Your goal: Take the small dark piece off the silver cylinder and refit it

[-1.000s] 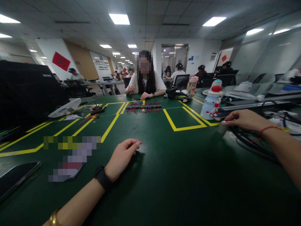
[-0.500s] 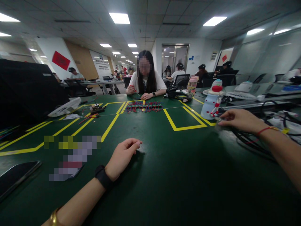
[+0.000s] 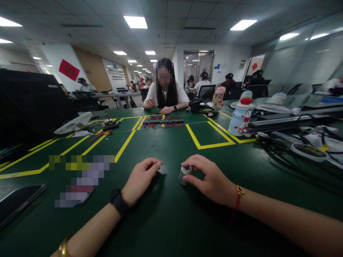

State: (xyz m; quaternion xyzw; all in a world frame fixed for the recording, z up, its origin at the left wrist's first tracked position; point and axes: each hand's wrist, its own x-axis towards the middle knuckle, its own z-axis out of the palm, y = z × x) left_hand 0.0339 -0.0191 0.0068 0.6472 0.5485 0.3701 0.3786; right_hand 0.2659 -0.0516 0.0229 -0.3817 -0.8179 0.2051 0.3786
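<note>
My right hand (image 3: 211, 178) grips a small clear jar (image 3: 183, 177) with a silvery-grey top, thumb and fingers around its upper part. The jar is upright, at or just above the green table (image 3: 166, 221); exact contact is hard to tell. To its left, my left hand (image 3: 142, 178) rests on the table with fingers curled and the thumb against the index finger. I see nothing between those fingers. A gap of bare table lies between the left fingertips and the jar.
A light-blue bottle (image 3: 238, 119) stands at right, beside tangled black cables (image 3: 284, 157) and metal rails (image 3: 276, 123). Wired parts (image 3: 164, 121) lie ahead, near a seated person (image 3: 166, 91) holding a thin red-handled tool. Phones and a white fan (image 3: 73, 123) are at left.
My right hand has moved from beside the blue bottle leftwards and nearer to me, bringing the small jar along. My left hand has stayed in place.
</note>
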